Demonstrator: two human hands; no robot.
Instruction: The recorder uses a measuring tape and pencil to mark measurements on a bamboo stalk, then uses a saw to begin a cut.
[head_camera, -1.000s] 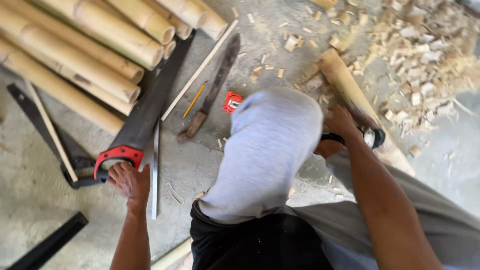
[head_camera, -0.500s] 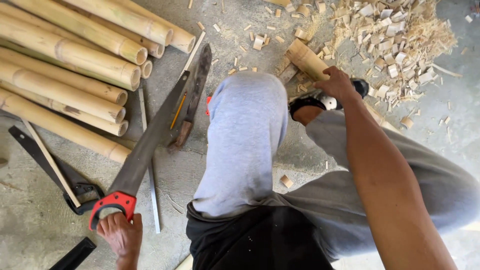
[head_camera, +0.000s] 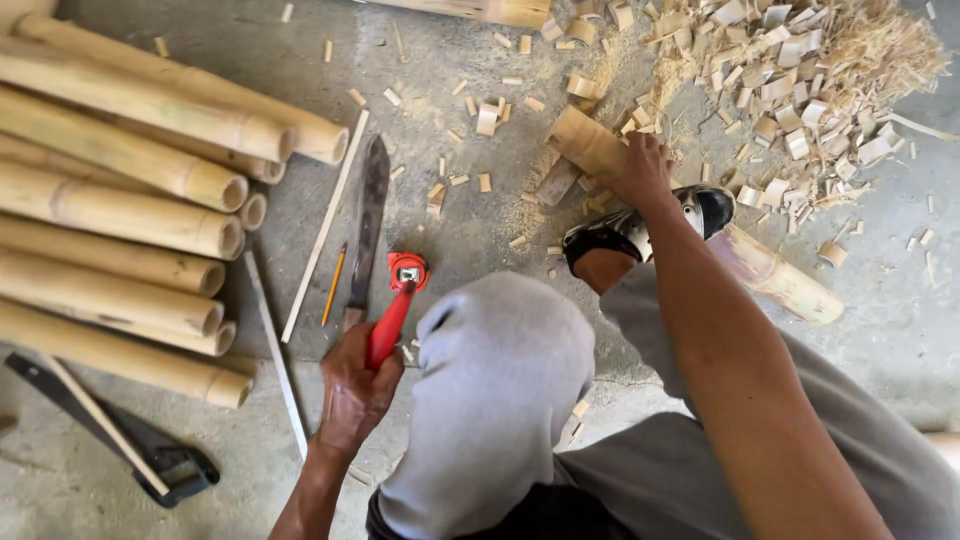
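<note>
The bent grey-trousered knee (head_camera: 500, 400) hides much of the floor, and the bamboo pole (head_camera: 600, 150) vanishes under the sandalled foot (head_camera: 640, 230), re-emerging beyond it. The left hand (head_camera: 350, 390) is clamped around a red-handled tool (head_camera: 392, 315) whose working end cannot be made out. The right hand (head_camera: 640, 170) is closed over the bamboo pole near its cut end, beside the wood chips (head_camera: 790, 80).

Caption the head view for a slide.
Left hand grips a red-handled tool; right hand steadies a bamboo piece beside stacked bamboo poles.
</note>
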